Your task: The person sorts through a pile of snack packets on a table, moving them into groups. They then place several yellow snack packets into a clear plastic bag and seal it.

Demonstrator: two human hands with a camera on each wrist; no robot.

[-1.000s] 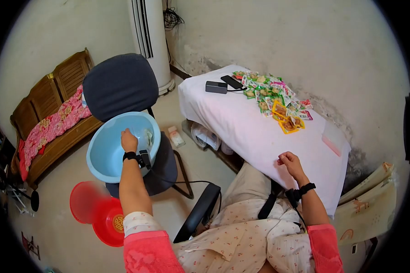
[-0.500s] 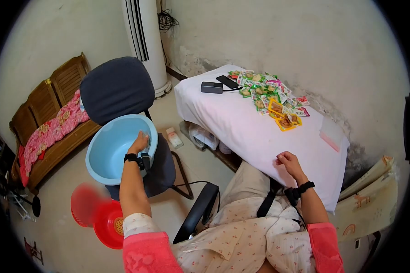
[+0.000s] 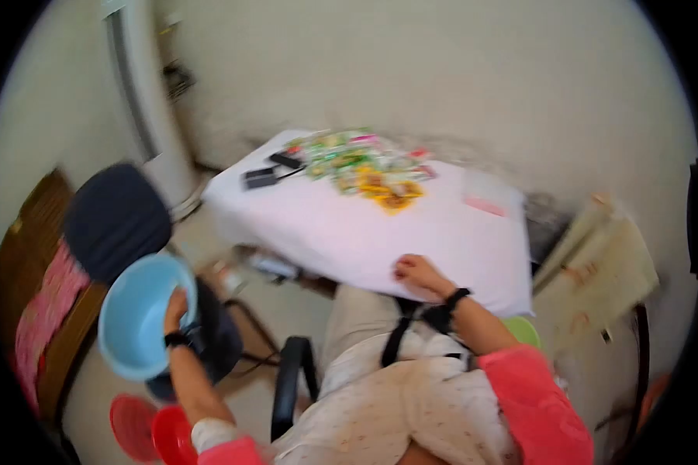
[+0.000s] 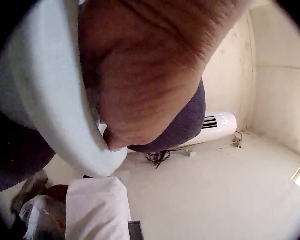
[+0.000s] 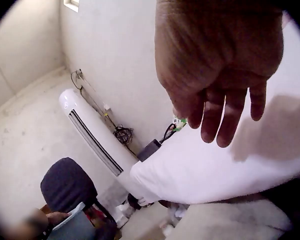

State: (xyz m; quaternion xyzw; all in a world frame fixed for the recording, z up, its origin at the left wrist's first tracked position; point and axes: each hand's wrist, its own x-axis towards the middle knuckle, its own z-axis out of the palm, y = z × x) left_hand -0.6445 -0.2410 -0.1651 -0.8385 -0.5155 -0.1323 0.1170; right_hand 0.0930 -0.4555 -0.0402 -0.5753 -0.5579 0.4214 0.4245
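Observation:
My left hand (image 3: 176, 306) reaches down inside a light blue plastic basin (image 3: 128, 318), near its right wall. In the left wrist view the back of the hand (image 4: 145, 75) lies close along the basin's pale rim (image 4: 65, 115). Its fingertips are hidden, and I cannot tell what they hold. Over the front of the cloth-covered table (image 3: 310, 217) hovers my right hand (image 3: 420, 275). The right wrist view shows its fingers (image 5: 213, 115) loosely extended, with nothing held.
The basin sits on a dark chair (image 3: 120, 221). Several green and yellow snack packets (image 3: 392, 190) lie on the table beside a black box (image 3: 260, 178) and a phone (image 3: 286, 160). Red basins (image 3: 174, 434) stand on the floor. A wooden bench (image 3: 31, 225) is at left.
The head view has swung right, so the basin and table appear further left. My left hand moved from the basin's middle to its right side, where a clear packet showed earlier. My right hand stays over the table.

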